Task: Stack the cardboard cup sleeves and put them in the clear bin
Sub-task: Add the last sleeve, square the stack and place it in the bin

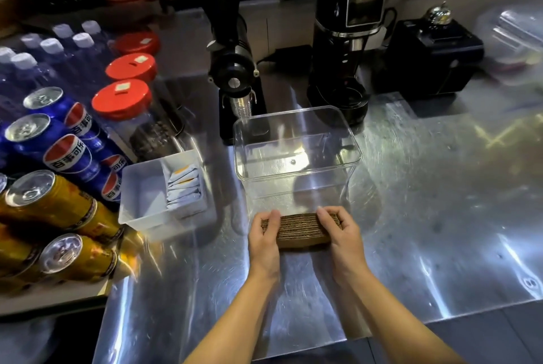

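Observation:
A brown stack of flattened cardboard cup sleeves (299, 230) rests on the shiny steel counter (426, 231), just in front of the clear bin (296, 128). The bin is a transparent rectangular box with nothing inside, standing upright behind the stack. My left hand (264, 241) grips the stack's left end, thumb over the top. My right hand (342, 235) holds the right end, fingers curled over the top edge. Both hands press the stack from either side.
A white tray (138, 184) with paper sachets sits left of the bin. Two black coffee grinders (232, 60) (349, 40) stand behind it, a black box (432, 57) further right. Soda cans (58, 152), red-lidded jars (122, 99) and bottles crowd the left.

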`<move>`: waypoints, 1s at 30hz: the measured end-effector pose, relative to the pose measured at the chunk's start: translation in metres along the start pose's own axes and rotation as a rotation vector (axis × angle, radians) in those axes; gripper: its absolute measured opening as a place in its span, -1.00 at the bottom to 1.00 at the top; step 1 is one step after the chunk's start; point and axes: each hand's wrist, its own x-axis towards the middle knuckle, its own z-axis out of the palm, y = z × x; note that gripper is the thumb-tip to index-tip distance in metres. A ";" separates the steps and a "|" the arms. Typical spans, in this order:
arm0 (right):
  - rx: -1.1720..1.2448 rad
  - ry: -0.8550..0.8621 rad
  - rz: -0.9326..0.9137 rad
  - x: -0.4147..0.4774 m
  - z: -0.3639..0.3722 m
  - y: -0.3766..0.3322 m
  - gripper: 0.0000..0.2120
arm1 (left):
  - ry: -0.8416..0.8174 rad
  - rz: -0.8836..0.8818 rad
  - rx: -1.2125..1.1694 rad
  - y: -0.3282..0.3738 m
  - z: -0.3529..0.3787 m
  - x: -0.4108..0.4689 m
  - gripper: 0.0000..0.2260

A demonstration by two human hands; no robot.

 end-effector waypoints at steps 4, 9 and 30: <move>-0.030 0.051 -0.012 0.001 0.000 0.002 -0.86 | -0.001 0.024 0.071 -0.002 0.004 0.000 -0.79; -0.136 0.093 -0.065 -0.002 -0.003 0.011 -0.84 | -0.053 0.031 0.098 -0.002 0.002 -0.001 -0.76; -0.366 -0.305 -0.011 -0.004 -0.033 -0.004 -0.42 | -0.270 -0.062 0.148 0.004 -0.037 -0.007 -0.56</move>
